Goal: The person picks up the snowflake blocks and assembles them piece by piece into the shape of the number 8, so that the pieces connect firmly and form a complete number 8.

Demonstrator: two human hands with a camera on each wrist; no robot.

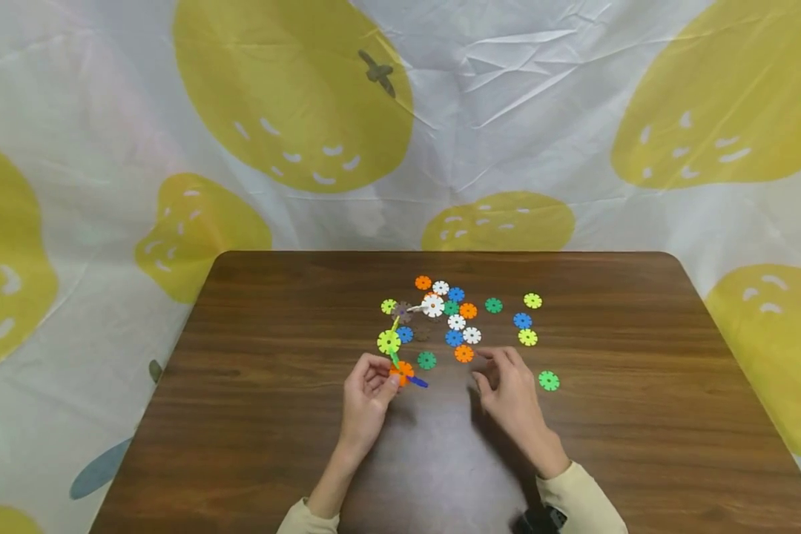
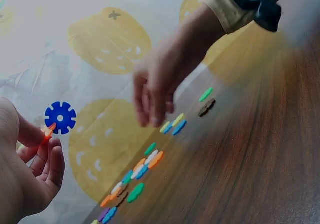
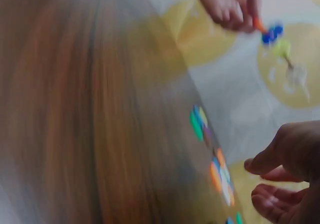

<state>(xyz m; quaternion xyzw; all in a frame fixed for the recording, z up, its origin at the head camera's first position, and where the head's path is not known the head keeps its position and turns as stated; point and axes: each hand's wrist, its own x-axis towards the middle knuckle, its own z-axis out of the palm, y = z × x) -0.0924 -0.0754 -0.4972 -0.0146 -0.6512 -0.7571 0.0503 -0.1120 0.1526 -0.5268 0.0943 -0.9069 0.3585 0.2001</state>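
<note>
1. The left hand (image 1: pixel 365 397) pinches an orange disc (image 1: pixel 406 366) between thumb and fingers, over the near middle of the table (image 1: pixel 240 415).
2. That disc belongs to a chain (image 1: pixel 382 345) of notched discs slotted together, held above the table and reaching away to a white disc (image 1: pixel 427 310) at its far end.
3. A blue disc (image 2: pixel 68 116) is slotted into the orange one on its right.
4. The right hand (image 1: pixel 512 389) holds nothing; its fingers are bent loosely, thumb apart, just beside a loose orange disc (image 1: pixel 460 359).
5. Loose discs lie flat beyond and between the hands, among them a dark green disc (image 1: pixel 423 362).
6. A light green disc (image 1: pixel 544 384) lies right of the right hand.
7. A lemon-print cloth (image 1: pixel 507 96) hangs behind the table.
</note>
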